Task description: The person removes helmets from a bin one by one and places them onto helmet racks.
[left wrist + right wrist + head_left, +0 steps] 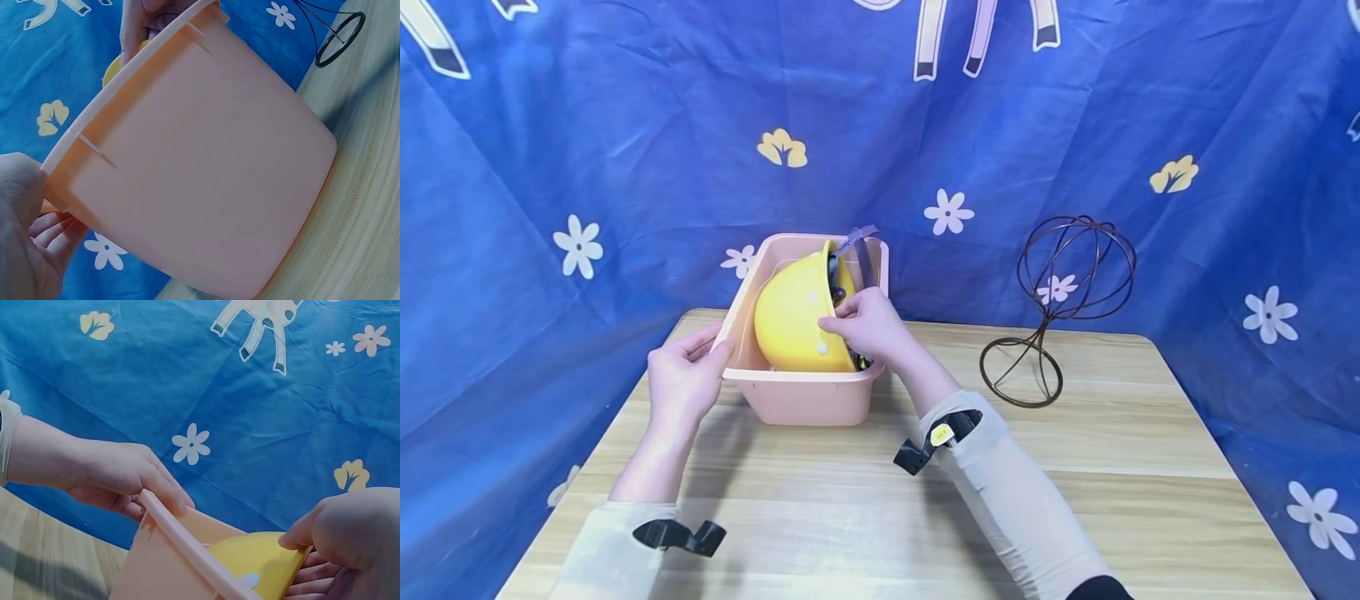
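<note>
A yellow hard hat (793, 312) lies on its side inside a pink plastic bin (808, 400), its open underside facing right. My right hand (874, 327) grips the hat's brim, thumb on the outer shell and fingers inside; the right wrist view shows the same pinch on the yellow brim (262, 559). With thumb and fingers, my left hand (688, 371) holds the bin's left rim. In the left wrist view the bin's wall (200, 150) fills most of the picture. A purple strap (857, 237) and dark inner fittings show at the hat's opening.
On the right of the wooden table (1075, 467) stands a dark wire stand (1048, 312) with a round cage top and a ring base. Blue patterned cloth (865, 167) hangs behind and along both sides of the table.
</note>
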A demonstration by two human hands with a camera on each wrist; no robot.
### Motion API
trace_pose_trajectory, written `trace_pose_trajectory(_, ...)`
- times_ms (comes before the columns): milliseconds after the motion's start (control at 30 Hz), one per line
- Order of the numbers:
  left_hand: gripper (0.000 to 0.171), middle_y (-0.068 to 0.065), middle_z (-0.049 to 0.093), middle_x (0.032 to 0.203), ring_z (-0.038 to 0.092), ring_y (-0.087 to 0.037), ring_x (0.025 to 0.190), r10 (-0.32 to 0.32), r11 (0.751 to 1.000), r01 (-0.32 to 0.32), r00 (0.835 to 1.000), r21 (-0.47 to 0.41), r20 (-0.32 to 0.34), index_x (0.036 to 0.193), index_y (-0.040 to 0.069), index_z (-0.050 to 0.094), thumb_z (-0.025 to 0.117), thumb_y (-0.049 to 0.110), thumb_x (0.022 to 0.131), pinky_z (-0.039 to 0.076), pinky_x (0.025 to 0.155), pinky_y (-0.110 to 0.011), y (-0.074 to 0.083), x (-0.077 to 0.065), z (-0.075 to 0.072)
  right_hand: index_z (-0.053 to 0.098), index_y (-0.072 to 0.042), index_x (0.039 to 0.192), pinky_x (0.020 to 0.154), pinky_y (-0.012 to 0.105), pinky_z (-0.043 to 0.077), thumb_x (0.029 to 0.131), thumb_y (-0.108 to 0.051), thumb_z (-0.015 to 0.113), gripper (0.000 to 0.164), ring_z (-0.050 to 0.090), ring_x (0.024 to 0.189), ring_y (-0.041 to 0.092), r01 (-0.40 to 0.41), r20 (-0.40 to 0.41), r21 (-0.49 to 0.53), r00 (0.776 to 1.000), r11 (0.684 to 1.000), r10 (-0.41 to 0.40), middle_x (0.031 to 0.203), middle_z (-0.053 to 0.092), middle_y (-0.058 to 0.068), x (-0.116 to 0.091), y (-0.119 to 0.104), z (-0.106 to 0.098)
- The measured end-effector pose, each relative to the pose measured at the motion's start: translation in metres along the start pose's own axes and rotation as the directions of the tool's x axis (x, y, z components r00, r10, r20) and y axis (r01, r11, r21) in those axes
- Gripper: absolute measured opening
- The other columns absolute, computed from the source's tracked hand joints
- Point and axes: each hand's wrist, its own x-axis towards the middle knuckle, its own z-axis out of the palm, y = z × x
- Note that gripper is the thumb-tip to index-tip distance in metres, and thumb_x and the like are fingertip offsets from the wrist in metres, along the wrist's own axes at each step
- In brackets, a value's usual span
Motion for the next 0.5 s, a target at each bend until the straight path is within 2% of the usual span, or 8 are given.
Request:
trace_pose_trajectory(100,0.041,-0.019,0.073,0.124,0.073,-0.007,0.104,0.004,1.0,-0.004,1.0,-0.002,-0.005,0.133,0.006,0.075,0.078,0.026,0.097,0.056,0.082,-0.014,-0.0007,-0.0001,-0.0008,0.082,0.002,0.095,0.052,0.023,0.041,0.097,-0.015,0.079,0.017,0.051,0.057,0.01,0.005,0.005,-0.008,1.0,1.0,-0.005,0.058,0.056,-0.002,0.0003,-0.0008,0.0022)
trace_pose_trajectory(167,0.04,-0.019,0.073,0.124,0.073,-0.005,0.103,0.005,1.0,-0.005,1.0,-0.006,-0.006,0.132,0.006,0.075,0.077,0.025,0.097,0.056,0.081,-0.014,-0.0013,0.0003,-0.001,0.081,0.003,0.097,0.055,0.022,0.045,0.096,-0.012,0.079,0.015,0.055,0.06,0.01,0.007,0.0,0.006,1.0,1.0,-0.007,0.063,0.062,-0.001,0.0011,-0.0001,0.0036)
trace_pose_trajectory(367,0.039,-0.019,0.073,0.124,0.073,-0.006,0.104,0.009,1.0,-0.009,1.0,-0.008,-0.001,0.133,0.006,0.075,0.076,0.025,0.098,0.056,0.081,-0.014,-0.0013,0.0003,-0.0007,0.077,0.006,0.106,0.07,0.025,0.058,0.091,-0.003,0.08,0.018,0.068,0.078,0.014,-0.029,-0.037,0.136,0.999,0.99,0.034,0.088,0.076,0.007,0.0036,0.0046,0.0061)
trace_pose_trajectory(500,0.039,-0.018,0.073,0.124,0.073,-0.007,0.105,0.017,1.0,-0.017,1.0,-0.005,-0.003,0.133,0.006,0.075,0.076,0.024,0.098,0.055,0.081,-0.013,-0.0004,-0.0008,0.0,0.075,0.007,0.109,0.073,0.028,0.06,0.091,-0.001,0.079,0.02,0.072,0.083,0.017,-0.042,-0.04,0.176,0.998,0.983,0.05,0.092,0.077,0.009,0.005,0.0065,0.0069)
